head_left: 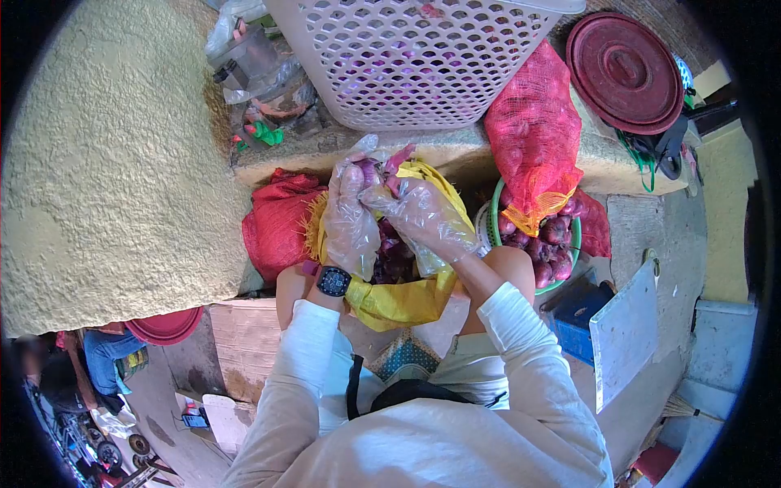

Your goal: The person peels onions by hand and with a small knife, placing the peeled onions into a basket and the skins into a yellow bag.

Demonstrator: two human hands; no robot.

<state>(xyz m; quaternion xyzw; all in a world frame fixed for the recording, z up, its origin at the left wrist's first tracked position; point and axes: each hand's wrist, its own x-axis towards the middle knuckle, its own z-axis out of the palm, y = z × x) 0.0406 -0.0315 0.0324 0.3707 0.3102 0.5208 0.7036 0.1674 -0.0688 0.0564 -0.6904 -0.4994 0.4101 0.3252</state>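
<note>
My left hand [350, 215], in a clear plastic glove and with a black watch on the wrist, is closed around a red onion [370, 172]. Close against it, my right hand [427, 218], also gloved in clear plastic, pinches a loose strip of purple onion skin [397, 161]. Both hands are over a yellow sack [399, 306] with its mouth folded open between my knees. Dark red onions or skins [395, 259] lie inside the sack, partly covered by my hands.
A white perforated basket [423, 69] stands on the ledge ahead. Right of it, a red mesh bag [537, 122] hangs over a green basket [578, 244] of red onions. A maroon lid [625, 73], a blue crate [582, 321] and a red sack [281, 224] are nearby. Another person sits at lower left.
</note>
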